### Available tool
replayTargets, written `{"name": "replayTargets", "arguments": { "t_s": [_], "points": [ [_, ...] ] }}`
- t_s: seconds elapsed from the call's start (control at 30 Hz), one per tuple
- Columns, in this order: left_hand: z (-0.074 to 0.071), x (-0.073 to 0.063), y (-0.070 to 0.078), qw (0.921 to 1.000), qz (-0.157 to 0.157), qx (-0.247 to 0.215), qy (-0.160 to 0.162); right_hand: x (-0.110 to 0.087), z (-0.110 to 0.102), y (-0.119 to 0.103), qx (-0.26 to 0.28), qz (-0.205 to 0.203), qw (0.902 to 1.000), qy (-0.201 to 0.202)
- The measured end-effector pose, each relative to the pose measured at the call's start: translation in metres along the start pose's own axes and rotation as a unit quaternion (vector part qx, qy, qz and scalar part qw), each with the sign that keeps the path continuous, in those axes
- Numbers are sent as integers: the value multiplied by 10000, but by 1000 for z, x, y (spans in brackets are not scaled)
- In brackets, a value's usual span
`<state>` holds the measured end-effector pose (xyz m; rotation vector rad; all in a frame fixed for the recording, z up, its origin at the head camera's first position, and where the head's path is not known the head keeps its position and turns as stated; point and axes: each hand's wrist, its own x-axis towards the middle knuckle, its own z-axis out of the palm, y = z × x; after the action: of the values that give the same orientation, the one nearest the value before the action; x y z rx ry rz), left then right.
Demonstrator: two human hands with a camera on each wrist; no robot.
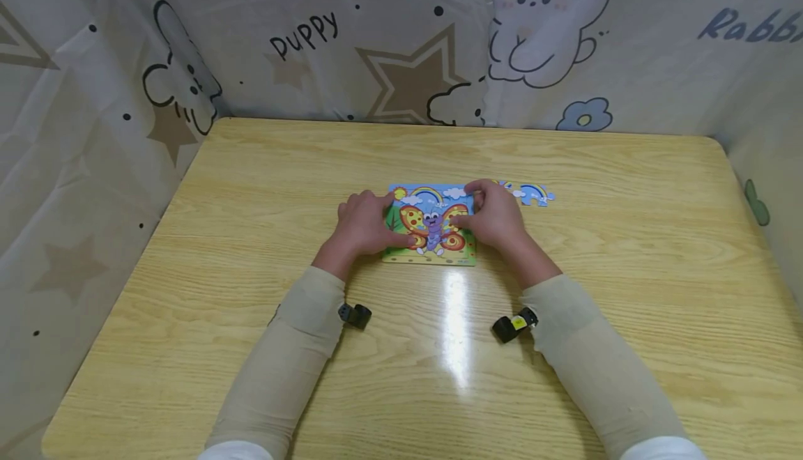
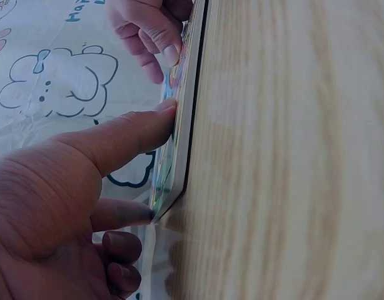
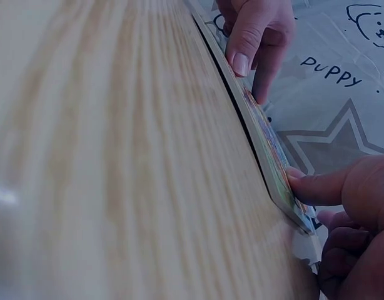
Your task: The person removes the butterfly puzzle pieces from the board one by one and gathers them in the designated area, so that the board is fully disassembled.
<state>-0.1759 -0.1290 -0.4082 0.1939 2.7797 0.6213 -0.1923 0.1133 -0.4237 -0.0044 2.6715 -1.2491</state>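
A jigsaw puzzle (image 1: 433, 230) with a butterfly picture, rainbow and clouds lies in its thin board on the wooden table. My left hand (image 1: 364, 223) grips its left side. In the left wrist view that thumb (image 2: 142, 128) lies on the picture, the index fingertip is at the board's edge, and the other fingers are curled. From the right, my right hand (image 1: 498, 217) holds the other side. Its thumb (image 3: 317, 186) presses on the picture near the edge, with curled fingers below in the right wrist view. Both hands cover parts of the picture's sides.
Beyond the right hand lie loose puzzle pieces (image 1: 535, 194) with a rainbow on blue, partly hidden by that hand. The wooden table (image 1: 251, 237) ends at a patterned cloth (image 1: 238, 56) behind and at the sides. Small black cameras (image 1: 359, 316) sit at both wrists.
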Motion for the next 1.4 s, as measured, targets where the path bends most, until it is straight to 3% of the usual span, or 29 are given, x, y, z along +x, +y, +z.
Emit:
{"name": "replayTargets", "arguments": {
  "t_s": [0.33,0.73,1.2,1.4],
  "points": [
    [1,0,1,10000,-82,26,-24,0,1,3,159,-96,9997,134],
    [0,1,0,9999,-38,81,-66,2,-2,7,-3,-309,9995,-65],
    [0,1,0,10000,-34,18,-71,8,-8,3,-935,-749,9892,-839],
    [0,1,0,10000,-46,30,-82,6,-9,2,-818,-684,9907,-848]
  ]
}}
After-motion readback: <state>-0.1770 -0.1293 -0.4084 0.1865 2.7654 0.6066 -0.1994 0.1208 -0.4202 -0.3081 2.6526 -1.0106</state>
